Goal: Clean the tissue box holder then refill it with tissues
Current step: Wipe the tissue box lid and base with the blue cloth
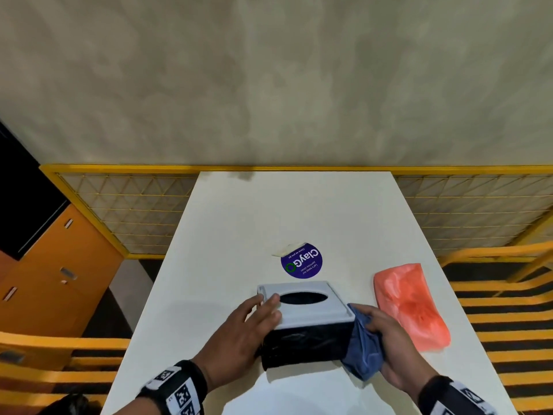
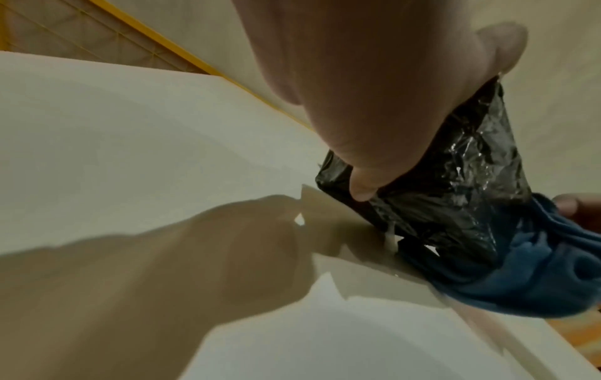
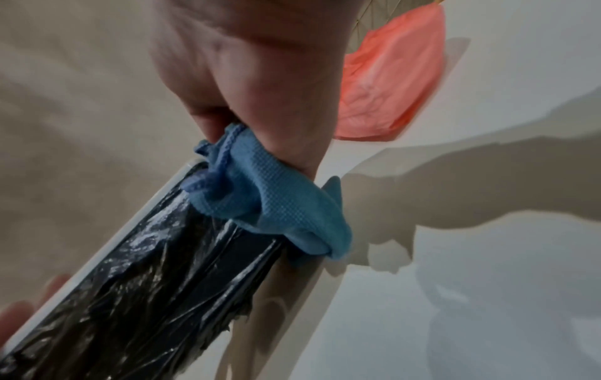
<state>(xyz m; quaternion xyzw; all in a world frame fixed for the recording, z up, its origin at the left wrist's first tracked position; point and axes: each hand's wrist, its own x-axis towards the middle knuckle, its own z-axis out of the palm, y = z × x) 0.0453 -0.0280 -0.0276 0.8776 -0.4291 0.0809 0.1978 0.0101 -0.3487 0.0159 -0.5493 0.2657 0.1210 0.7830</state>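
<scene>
White table [image 1: 299,211] against beige wall [image 1: 269,85]; left hand [image 1: 239,330] flat on holder [image 1: 305,313], right hand [image 1: 392,345] gripping cloth [image 1: 362,351].

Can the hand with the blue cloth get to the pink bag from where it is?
Probably yes. The right hand sits just beside the pink bag on the white table, with nothing between them. But it is gripping the blue cloth against the tissue box holder, so it would have to free its fingers first.

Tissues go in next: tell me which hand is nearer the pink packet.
Right. The right hand, gripping the blue cloth, is just beside the pink packet; the left hand rests on the holder's far side.
</scene>
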